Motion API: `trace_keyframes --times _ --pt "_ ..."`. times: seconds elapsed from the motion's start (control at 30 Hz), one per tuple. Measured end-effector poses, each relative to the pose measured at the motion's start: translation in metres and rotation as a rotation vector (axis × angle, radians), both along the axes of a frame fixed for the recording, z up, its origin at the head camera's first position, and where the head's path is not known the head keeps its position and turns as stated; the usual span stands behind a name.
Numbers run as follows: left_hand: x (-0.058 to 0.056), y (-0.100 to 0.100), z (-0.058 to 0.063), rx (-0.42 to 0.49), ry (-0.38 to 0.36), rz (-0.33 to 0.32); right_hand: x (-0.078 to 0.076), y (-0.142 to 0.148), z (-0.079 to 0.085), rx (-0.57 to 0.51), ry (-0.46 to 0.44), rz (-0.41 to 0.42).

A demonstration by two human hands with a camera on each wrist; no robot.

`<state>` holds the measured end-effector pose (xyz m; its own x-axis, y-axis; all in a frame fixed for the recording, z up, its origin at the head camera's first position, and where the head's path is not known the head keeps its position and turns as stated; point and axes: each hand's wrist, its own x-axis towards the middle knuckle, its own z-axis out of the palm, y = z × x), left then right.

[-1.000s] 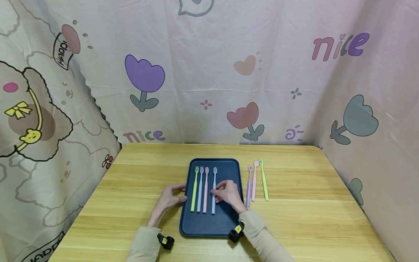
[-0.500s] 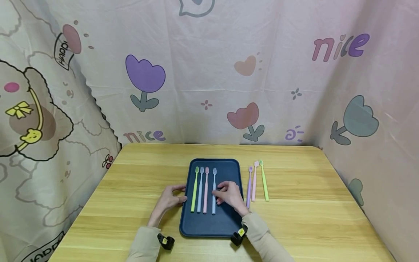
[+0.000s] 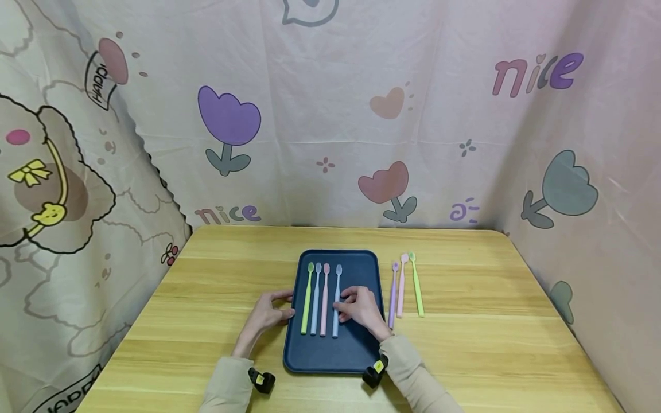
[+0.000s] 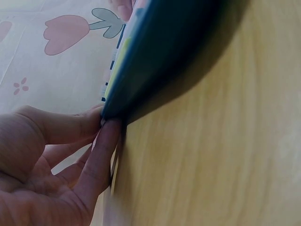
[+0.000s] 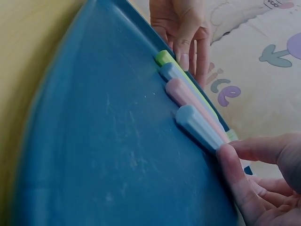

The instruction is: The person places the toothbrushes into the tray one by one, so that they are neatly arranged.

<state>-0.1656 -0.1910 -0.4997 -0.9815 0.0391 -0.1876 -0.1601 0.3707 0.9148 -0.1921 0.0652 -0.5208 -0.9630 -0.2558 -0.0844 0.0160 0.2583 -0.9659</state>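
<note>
A dark blue tray (image 3: 330,358) lies on the table, its left rim held by my left hand (image 3: 265,316), with thumb and finger at the edge in the left wrist view. Side by side on the tray's left half lie a green toothbrush (image 3: 307,301), a blue toothbrush (image 3: 315,304) and a pink toothbrush (image 3: 324,304). To their right is a second blue toothbrush (image 5: 200,125), whose handle my right hand (image 3: 362,308) pinches between thumb and index finger. A small gap separates it from the pink one. All the bristle heads point to the far side.
On the wooden table (image 3: 480,344), right of the tray, lie a purple toothbrush (image 3: 393,295), a pink toothbrush (image 3: 401,287) and a green toothbrush (image 3: 417,287). The purple one's lower end is close to the tray's right rim. A printed curtain (image 3: 320,115) hangs behind the table.
The handle end of the pinched blue toothbrush has shifted slightly left, toward the pink one. My right wrist has moved a little to the right over the second. The left hand stays put.
</note>
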Motion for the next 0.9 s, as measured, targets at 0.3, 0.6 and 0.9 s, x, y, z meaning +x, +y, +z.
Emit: trace_keyframes --times 0.3,0.6,0.9 --pt "0.0003 -0.0005 -0.0007 0.013 -0.002 -0.001 0.0010 -0.0020 0.0004 -0.005 0.022 0.000" --pt "0.0005 -0.0008 -0.0003 0.014 -0.001 -0.005 0.0004 -0.0036 0.0003 0.009 0.034 0.001" --pt "0.0004 -0.0009 -0.0006 0.013 -0.003 -0.003 0.0001 -0.0041 0.0007 0.023 0.044 0.002"
